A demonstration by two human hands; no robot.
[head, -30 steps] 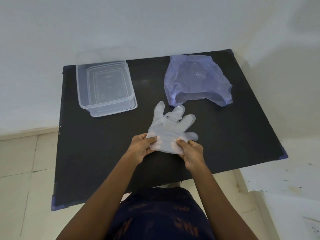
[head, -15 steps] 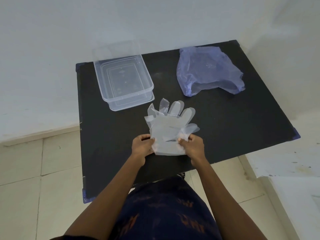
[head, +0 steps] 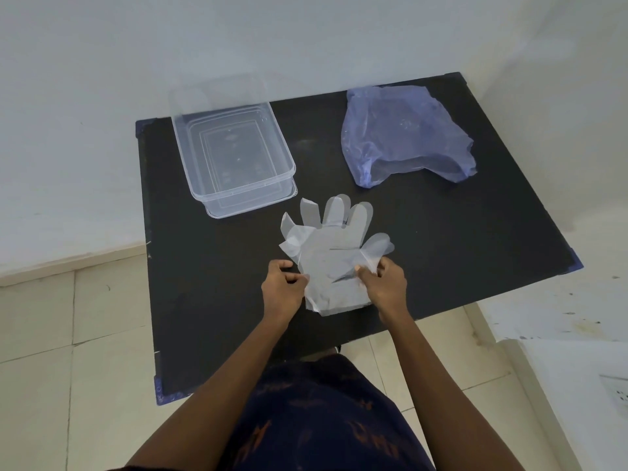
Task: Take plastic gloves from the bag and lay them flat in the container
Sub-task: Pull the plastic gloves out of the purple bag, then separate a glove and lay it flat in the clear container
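Note:
Clear plastic gloves (head: 331, 253) are spread out between my hands, fingers pointing away from me, over the near middle of the black table (head: 458, 239). My left hand (head: 283, 288) pinches their left edge near the cuff. My right hand (head: 384, 283) pinches the right side by the thumb part. More than one layer seems to be there, slightly fanned at the left. The clear rectangular container (head: 234, 156) stands at the far left of the table, with nothing visible inside. The crumpled blue-purple plastic bag (head: 404, 137) lies at the far right, its mouth facing me.
A clear lid (head: 251, 202) lies under the container. The table stands against a white wall; tiled floor (head: 68, 334) is on the left and a white surface (head: 560, 385) at the lower right. My dark patterned clothing (head: 316, 419) fills the bottom centre.
The gloves have been spread wider and flatter between my hands, and their finger ends have fanned out. The camera view has shifted, so the table now sits further right in the frame.

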